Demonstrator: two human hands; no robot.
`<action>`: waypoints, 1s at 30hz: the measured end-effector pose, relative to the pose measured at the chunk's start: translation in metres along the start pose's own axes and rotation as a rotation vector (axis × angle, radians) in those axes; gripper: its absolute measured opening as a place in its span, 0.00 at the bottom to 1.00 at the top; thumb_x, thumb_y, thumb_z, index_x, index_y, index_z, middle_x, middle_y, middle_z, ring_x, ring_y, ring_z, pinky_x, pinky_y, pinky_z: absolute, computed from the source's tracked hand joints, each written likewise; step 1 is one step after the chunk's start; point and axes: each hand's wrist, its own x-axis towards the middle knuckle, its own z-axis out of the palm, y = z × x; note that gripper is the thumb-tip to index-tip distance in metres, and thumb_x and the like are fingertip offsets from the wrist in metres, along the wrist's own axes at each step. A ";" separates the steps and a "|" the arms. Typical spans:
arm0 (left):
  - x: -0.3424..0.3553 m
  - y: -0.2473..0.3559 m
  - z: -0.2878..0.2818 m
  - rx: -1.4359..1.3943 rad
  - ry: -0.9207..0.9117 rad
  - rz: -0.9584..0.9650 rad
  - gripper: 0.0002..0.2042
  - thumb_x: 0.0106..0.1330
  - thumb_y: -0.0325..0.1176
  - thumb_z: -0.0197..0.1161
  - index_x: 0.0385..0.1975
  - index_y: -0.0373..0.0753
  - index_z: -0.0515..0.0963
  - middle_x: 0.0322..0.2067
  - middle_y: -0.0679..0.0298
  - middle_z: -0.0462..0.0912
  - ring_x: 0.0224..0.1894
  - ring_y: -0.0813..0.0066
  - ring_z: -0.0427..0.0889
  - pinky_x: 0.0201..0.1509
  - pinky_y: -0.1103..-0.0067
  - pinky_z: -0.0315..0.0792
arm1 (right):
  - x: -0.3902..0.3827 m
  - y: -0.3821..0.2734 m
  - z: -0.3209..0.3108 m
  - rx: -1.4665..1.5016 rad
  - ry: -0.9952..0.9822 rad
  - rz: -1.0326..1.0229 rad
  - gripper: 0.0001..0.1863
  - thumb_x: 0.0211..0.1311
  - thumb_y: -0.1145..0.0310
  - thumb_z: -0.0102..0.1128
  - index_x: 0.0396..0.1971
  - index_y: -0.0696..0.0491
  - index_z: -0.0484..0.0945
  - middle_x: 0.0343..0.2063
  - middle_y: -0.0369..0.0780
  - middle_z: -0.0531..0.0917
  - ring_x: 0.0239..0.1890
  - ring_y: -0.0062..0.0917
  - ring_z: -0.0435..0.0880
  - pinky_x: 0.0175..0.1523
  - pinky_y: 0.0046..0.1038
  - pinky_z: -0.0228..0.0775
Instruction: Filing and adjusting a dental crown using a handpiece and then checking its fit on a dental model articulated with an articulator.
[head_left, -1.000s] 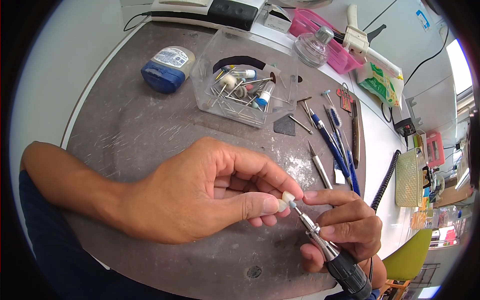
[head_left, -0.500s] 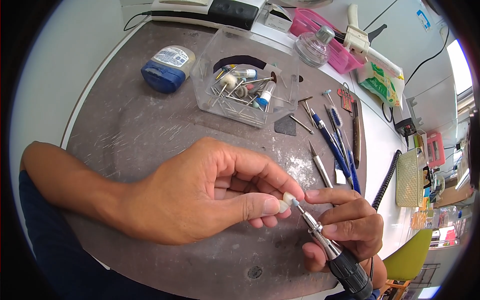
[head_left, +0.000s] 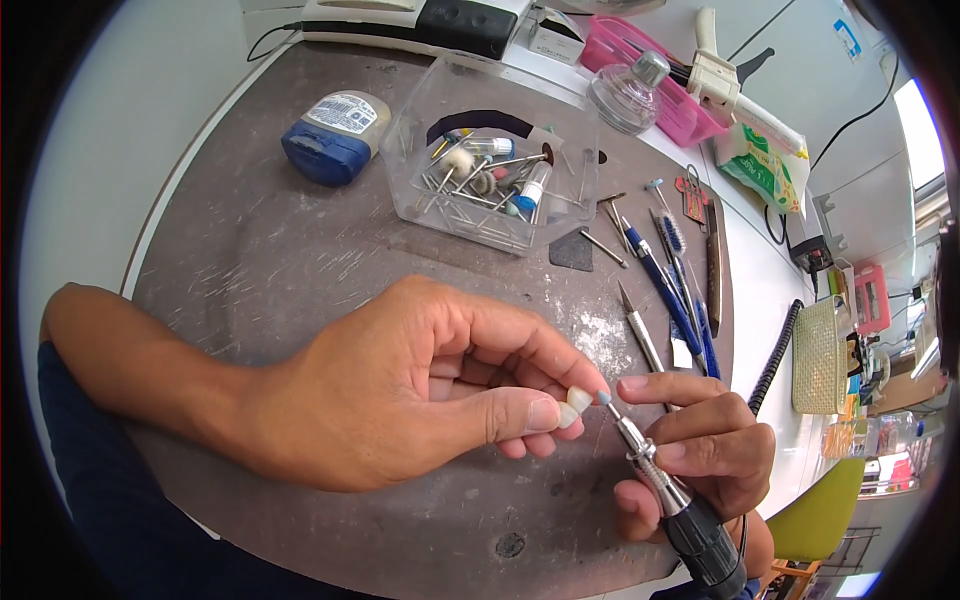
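My left hand (head_left: 370, 400) pinches small, pale, tooth-shaped pieces (head_left: 578, 398) between thumb and forefinger, with the other fingers curled beneath. My right hand (head_left: 715, 440) grips a black and silver rotary handpiece (head_left: 698, 535) pointing up and leftward. Its small blue-grey tip (head_left: 604, 398) sits just right of the pale pieces, apparently a little apart from them. My right forefinger stretches forward above the shaft, near my left fingertips. Beyond the hands, white powder (head_left: 600, 335) is spread on the scratched dark mat.
A clear box of burs (head_left: 420, 190), blue-lidded container (head_left: 330, 150) and glass bottle (head_left: 625, 95) stand behind. Pens and picks (head_left: 665, 290) lie right. Farther are a pink basket (head_left: 610, 45), green packet (head_left: 760, 165), coiled cord (head_left: 775, 360), woven basket (head_left: 815, 350) and green chair (head_left: 830, 510).
My right hand and the handpiece have shifted slightly rightward, moving the tip off the pale pieces' face to beside them. My left hand has barely moved.
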 end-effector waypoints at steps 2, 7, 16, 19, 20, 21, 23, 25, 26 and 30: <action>0.000 0.000 0.000 -0.005 0.005 0.001 0.13 0.68 0.24 0.55 0.51 0.28 0.73 0.40 0.55 0.81 0.42 0.77 0.81 0.46 0.84 0.77 | -0.002 0.001 0.002 0.011 0.014 0.004 0.22 0.39 0.75 0.78 0.34 0.51 0.73 0.28 0.36 0.78 0.42 0.39 0.85 0.35 0.28 0.80; 0.000 0.001 0.001 0.008 -0.009 -0.010 0.13 0.68 0.24 0.55 0.51 0.28 0.73 0.41 0.55 0.81 0.42 0.77 0.81 0.46 0.84 0.77 | -0.002 -0.003 0.001 0.000 0.007 0.016 0.22 0.39 0.75 0.78 0.33 0.51 0.73 0.28 0.36 0.78 0.42 0.39 0.85 0.35 0.28 0.80; -0.001 0.001 0.000 0.010 -0.009 0.001 0.14 0.67 0.24 0.57 0.51 0.28 0.73 0.39 0.60 0.81 0.42 0.79 0.81 0.47 0.85 0.77 | -0.001 -0.008 -0.002 0.004 -0.017 0.011 0.23 0.39 0.75 0.78 0.35 0.50 0.72 0.27 0.36 0.78 0.43 0.39 0.85 0.36 0.29 0.81; 0.000 0.000 0.001 -0.006 0.007 -0.009 0.14 0.67 0.24 0.57 0.51 0.28 0.74 0.39 0.60 0.81 0.42 0.79 0.81 0.46 0.85 0.77 | -0.001 -0.005 0.000 -0.005 -0.013 0.006 0.23 0.39 0.74 0.78 0.35 0.50 0.72 0.28 0.36 0.79 0.44 0.39 0.84 0.37 0.29 0.81; 0.000 0.000 0.000 -0.006 0.011 -0.010 0.14 0.67 0.24 0.57 0.51 0.28 0.74 0.39 0.60 0.81 0.42 0.79 0.81 0.46 0.85 0.77 | -0.001 -0.003 -0.001 -0.007 -0.023 -0.003 0.23 0.39 0.74 0.78 0.35 0.50 0.72 0.28 0.36 0.79 0.45 0.39 0.84 0.37 0.29 0.81; 0.000 0.000 0.000 -0.001 0.015 -0.011 0.14 0.67 0.25 0.57 0.51 0.28 0.74 0.39 0.60 0.81 0.42 0.79 0.81 0.46 0.85 0.77 | -0.001 -0.002 0.000 -0.009 -0.034 -0.012 0.23 0.39 0.73 0.78 0.35 0.50 0.72 0.28 0.36 0.79 0.46 0.39 0.83 0.37 0.30 0.81; 0.000 -0.001 0.000 0.002 0.016 -0.011 0.14 0.67 0.25 0.57 0.51 0.28 0.74 0.39 0.59 0.81 0.42 0.79 0.81 0.46 0.85 0.77 | -0.001 -0.004 -0.001 -0.007 -0.044 0.001 0.24 0.39 0.73 0.78 0.35 0.49 0.72 0.28 0.35 0.79 0.46 0.40 0.83 0.38 0.30 0.81; 0.000 0.000 0.000 0.002 0.018 -0.014 0.14 0.67 0.25 0.57 0.50 0.28 0.74 0.40 0.59 0.81 0.42 0.78 0.81 0.45 0.85 0.77 | -0.001 -0.006 -0.001 -0.012 -0.053 0.017 0.24 0.39 0.73 0.78 0.35 0.49 0.72 0.28 0.35 0.79 0.47 0.40 0.83 0.38 0.30 0.81; 0.000 0.000 0.001 0.002 0.018 -0.014 0.14 0.67 0.25 0.57 0.50 0.28 0.74 0.40 0.59 0.81 0.42 0.78 0.81 0.45 0.85 0.77 | -0.001 -0.005 -0.001 -0.016 -0.053 0.007 0.24 0.39 0.73 0.79 0.35 0.49 0.72 0.28 0.35 0.79 0.46 0.40 0.83 0.38 0.30 0.81; 0.000 0.000 0.000 0.000 0.022 -0.011 0.13 0.67 0.25 0.57 0.50 0.28 0.74 0.39 0.58 0.81 0.42 0.78 0.82 0.45 0.85 0.77 | 0.000 -0.004 0.000 -0.007 -0.055 -0.010 0.24 0.38 0.73 0.79 0.36 0.50 0.73 0.28 0.35 0.79 0.46 0.40 0.83 0.39 0.30 0.81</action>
